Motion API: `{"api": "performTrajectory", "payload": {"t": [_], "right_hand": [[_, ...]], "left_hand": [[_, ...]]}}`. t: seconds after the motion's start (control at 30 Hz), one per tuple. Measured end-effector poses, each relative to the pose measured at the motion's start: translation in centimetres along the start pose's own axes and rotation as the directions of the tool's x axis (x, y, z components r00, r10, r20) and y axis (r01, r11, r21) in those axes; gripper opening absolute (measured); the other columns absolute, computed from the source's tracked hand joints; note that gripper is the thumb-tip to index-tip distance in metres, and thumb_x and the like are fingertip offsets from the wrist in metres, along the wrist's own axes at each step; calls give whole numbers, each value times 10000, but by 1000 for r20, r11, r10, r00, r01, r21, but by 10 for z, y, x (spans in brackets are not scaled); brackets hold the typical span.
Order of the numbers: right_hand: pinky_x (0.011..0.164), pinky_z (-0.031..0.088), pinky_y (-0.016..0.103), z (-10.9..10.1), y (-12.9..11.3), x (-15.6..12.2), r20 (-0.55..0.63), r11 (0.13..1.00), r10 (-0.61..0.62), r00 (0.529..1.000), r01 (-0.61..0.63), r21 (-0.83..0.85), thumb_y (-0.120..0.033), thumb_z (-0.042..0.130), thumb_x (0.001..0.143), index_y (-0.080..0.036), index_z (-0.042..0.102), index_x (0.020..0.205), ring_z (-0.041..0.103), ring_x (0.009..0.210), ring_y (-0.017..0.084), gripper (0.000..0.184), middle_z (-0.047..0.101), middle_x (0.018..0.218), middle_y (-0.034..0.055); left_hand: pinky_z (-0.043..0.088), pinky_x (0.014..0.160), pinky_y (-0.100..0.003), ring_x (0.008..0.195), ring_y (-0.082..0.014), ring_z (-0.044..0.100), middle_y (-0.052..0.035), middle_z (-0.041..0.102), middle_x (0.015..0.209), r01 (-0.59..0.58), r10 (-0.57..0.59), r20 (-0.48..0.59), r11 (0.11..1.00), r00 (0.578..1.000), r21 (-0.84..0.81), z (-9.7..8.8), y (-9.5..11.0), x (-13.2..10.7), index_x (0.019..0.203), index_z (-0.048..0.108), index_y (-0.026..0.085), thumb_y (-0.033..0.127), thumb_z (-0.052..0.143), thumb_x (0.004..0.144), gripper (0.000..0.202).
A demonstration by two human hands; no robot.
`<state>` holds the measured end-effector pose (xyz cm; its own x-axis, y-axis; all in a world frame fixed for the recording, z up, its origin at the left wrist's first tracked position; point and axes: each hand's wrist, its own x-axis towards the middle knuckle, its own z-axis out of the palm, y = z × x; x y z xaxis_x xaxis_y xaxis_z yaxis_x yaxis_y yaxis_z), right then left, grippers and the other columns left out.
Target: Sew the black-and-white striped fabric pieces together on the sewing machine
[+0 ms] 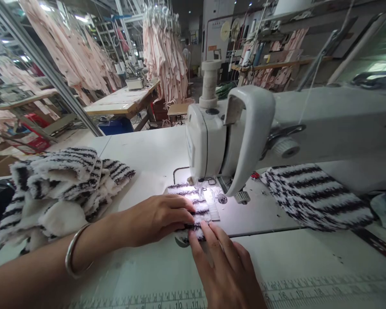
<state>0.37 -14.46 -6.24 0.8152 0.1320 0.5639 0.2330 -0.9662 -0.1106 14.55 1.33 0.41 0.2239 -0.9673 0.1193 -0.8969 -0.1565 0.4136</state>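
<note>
A small black-and-white striped fleece piece (193,201) lies on the white table under the sewing machine's needle (201,182), lit by the machine lamp. My left hand (157,219), a metal bangle on its wrist, lies on the piece with fingers stretched flat and pressed together. My right hand (221,262) comes from the near edge, its fingers flat on the piece's near end. Both hands press the fabric against the table; neither wraps around it.
The white sewing machine (244,133) fills the right half. A heap of striped fleece pieces (58,189) sits at the left, another striped piece (312,197) right of the needle. A ruler strip (292,287) runs along the table's near edge. Pink garments hang behind.
</note>
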Motion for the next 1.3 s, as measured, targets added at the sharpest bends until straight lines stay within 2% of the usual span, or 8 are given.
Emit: {"api": "performTrajectory", "payload": {"t": [0.23, 0.43, 0.63, 0.8, 0.9, 1.0, 1.1, 1.3], "right_hand": [[904, 363, 376, 7, 14, 16, 20, 997, -72, 997, 73, -31, -23, 317, 851, -185, 601, 1181, 477, 1209, 235, 465, 603, 1235, 96], [903, 386, 386, 7, 30, 27, 6, 991, -54, 999, 53, 121, 24, 297, 785, -215, 607, 1164, 452, 1217, 220, 545, 567, 1267, 66], [728, 480, 340, -5, 58, 41, 166, 974, -35, 986, -3, 227, -4, 336, 765, -297, 618, 1159, 544, 926, 197, 566, 578, 1067, 69], [583, 481, 287, -11, 76, 53, 150, 981, -113, 982, 86, 174, 3, 366, 693, -312, 684, 1033, 552, 780, 193, 563, 614, 943, 78], [686, 498, 323, -8, 64, 47, 127, 986, -125, 984, 108, 130, 23, 329, 718, -257, 634, 1140, 569, 884, 199, 592, 615, 1091, 72], [863, 435, 386, 2, 37, 32, 76, 995, -60, 995, 53, 85, 33, 263, 761, -169, 523, 1280, 513, 1093, 212, 614, 577, 1231, 58], [872, 375, 389, 11, 17, 19, 15, 999, 25, 1000, -26, 41, 42, 226, 770, -188, 539, 1254, 467, 1164, 202, 621, 600, 1225, 15], [843, 387, 382, 7, 30, 18, 101, 994, -15, 995, 3, 113, 9, 238, 801, -232, 501, 1293, 445, 1171, 197, 608, 566, 1283, -39]], "left_hand": [[511, 887, -315, 1009, -172, 600, -105, 627, 1129, 27, -26, -52, 999, 998, 22, -4, -10, 6, 1100, 607, 164, 151, 467, 932, 219], [518, 759, -274, 826, -143, 600, -73, 635, 970, 92, -82, -94, 990, 992, 111, -3, -8, 10, 1136, 586, 178, 158, 447, 942, 240], [478, 729, -303, 809, -164, 542, -57, 588, 882, 155, -114, -179, 960, 977, 234, 11, -6, 5, 1025, 582, 174, 150, 368, 963, 224], [446, 640, -306, 743, -176, 494, -57, 562, 851, 246, -201, -171, 921, 964, 302, 16, 4, 5, 959, 572, 157, 127, 403, 932, 174], [456, 660, -332, 775, -190, 512, -70, 579, 912, 256, -216, -150, 899, 965, 354, 10, 6, 10, 974, 575, 155, 152, 456, 915, 133], [463, 778, -346, 903, -194, 527, -76, 579, 1015, 182, -166, -80, 938, 983, 294, 1, 1, 13, 1002, 585, 168, 152, 482, 910, 140], [459, 802, -303, 892, -162, 531, -68, 589, 996, 100, -95, -35, 974, 995, 204, -6, -5, 11, 1063, 568, 164, 133, 413, 942, 199], [477, 799, -310, 913, -163, 547, -82, 585, 1038, 144, -133, -71, 975, 989, 170, 0, 0, 5, 1083, 544, 150, 93, 382, 933, 227]]}}
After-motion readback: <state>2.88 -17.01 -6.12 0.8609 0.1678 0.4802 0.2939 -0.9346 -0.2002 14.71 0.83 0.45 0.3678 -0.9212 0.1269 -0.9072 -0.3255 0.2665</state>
